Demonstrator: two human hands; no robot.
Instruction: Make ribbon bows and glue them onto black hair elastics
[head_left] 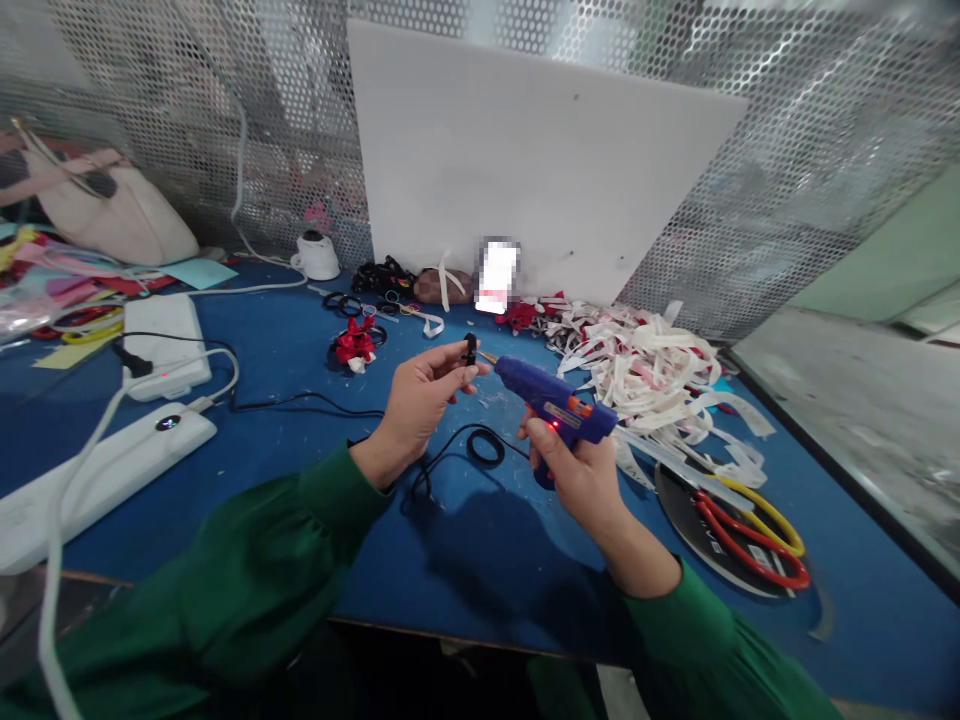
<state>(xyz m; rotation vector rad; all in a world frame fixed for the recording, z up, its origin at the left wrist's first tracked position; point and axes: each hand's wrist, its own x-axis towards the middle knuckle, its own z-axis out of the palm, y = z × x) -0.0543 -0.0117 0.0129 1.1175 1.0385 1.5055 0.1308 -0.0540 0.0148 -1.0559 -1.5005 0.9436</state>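
Pinched between the thumb and fingers of my left hand is a black hair tie, held up above the blue table. Its details are too small to make out. My right hand wraps around the handle of a blue hot glue gun, whose red light is lit. The metal nozzle points left, at or very close to the hair tie; I cannot tell if they touch. A clear glue stick sticks out behind the gun. Beyond my left hand lies a red ribbon bow with a white piece at its base.
White ribbon strips are heaped at the right. Below them, red-and-yellow-handled scissors rest on a black disc. A lit phone leans against the white board. Power strips and cables occupy the left.
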